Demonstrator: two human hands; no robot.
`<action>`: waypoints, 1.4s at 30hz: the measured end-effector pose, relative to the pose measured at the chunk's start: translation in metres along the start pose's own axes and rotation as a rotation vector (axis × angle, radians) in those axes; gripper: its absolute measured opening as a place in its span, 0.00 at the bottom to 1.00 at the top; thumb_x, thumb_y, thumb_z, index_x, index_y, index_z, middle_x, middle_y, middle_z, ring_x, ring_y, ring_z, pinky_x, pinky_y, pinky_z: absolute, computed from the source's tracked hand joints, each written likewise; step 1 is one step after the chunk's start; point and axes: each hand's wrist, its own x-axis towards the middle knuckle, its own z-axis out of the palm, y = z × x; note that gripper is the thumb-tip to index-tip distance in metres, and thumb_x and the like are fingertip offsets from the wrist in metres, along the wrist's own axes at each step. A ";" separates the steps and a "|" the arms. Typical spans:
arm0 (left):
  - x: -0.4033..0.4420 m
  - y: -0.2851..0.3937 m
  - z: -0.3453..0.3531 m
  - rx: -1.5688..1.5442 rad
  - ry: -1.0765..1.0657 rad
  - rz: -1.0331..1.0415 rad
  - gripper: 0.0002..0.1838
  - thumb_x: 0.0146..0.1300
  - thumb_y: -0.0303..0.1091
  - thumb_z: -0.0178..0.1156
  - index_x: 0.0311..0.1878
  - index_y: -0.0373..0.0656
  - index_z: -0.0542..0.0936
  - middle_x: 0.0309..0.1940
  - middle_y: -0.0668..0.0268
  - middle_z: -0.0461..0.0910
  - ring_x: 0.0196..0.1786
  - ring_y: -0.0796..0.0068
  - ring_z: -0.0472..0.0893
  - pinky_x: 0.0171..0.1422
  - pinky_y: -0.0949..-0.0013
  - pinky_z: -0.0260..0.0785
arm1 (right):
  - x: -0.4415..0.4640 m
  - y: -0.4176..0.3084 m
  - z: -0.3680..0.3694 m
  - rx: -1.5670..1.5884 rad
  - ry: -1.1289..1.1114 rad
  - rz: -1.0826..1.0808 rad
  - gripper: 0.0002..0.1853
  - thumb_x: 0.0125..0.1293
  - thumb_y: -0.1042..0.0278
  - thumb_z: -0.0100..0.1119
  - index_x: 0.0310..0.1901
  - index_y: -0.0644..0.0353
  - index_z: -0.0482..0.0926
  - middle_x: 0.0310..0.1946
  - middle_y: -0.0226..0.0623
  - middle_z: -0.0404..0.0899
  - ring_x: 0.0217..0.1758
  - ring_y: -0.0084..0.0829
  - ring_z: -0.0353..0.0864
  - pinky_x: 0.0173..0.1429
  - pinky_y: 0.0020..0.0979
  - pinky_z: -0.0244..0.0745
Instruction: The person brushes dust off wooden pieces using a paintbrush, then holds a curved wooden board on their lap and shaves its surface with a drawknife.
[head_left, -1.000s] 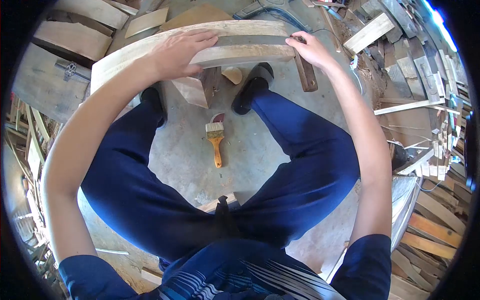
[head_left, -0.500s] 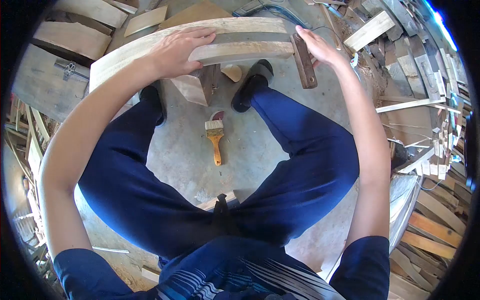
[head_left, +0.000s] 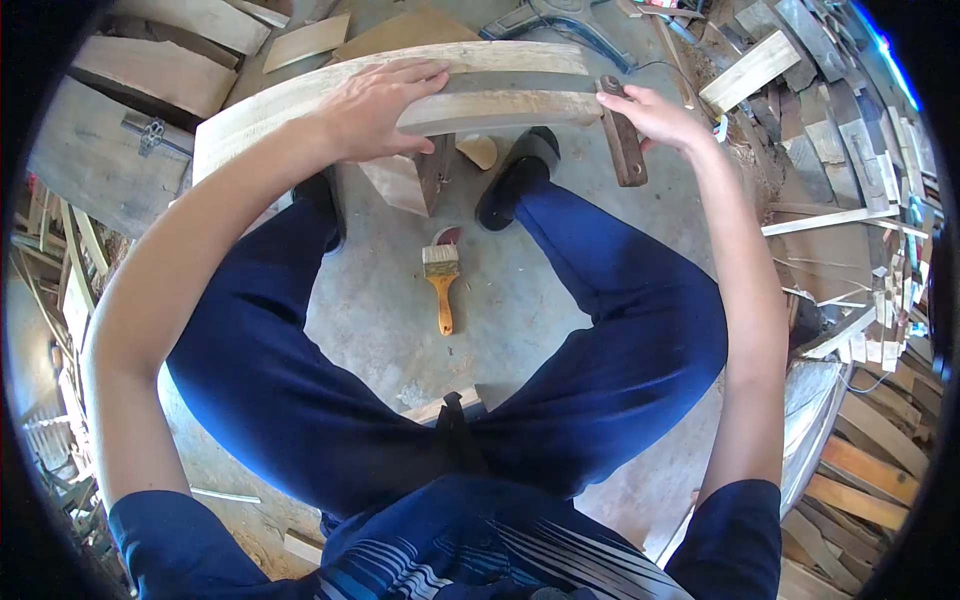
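Note:
A pale curved wooden piece (head_left: 250,120) with a long slot between two arms lies across the front of me. My left hand (head_left: 375,110) rests flat on it, fingers stretched out and thumb spread toward its near edge. At the right end of the arms, my right hand (head_left: 660,118) grips a dark wooden block (head_left: 625,150) with a small hole near its lower end. The block stands crosswise beside the end of the near arm; whether they touch I cannot tell. Beneath the curved piece is an angular wooden block (head_left: 400,180).
A paintbrush (head_left: 441,285) with a yellow handle lies on the concrete floor between my legs, over a dark red curved item (head_left: 447,236). Boards (head_left: 160,75) and a metal clamp part (head_left: 152,135) are at the left. Wood offcuts (head_left: 825,150) pile up at the right.
The view has shifted slightly, so the scene sits a little further right and lower. My right hand's fingers have moved lower on the dark block. My left hand stays on the curved piece.

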 end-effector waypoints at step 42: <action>0.001 0.005 -0.005 -0.053 -0.029 -0.036 0.43 0.63 0.50 0.70 0.77 0.40 0.66 0.78 0.57 0.64 0.81 0.57 0.60 0.84 0.54 0.52 | -0.169 -0.154 0.044 0.578 -0.884 -1.125 0.12 0.64 0.65 0.71 0.43 0.64 0.88 0.41 0.41 0.87 0.45 0.32 0.87 0.51 0.32 0.80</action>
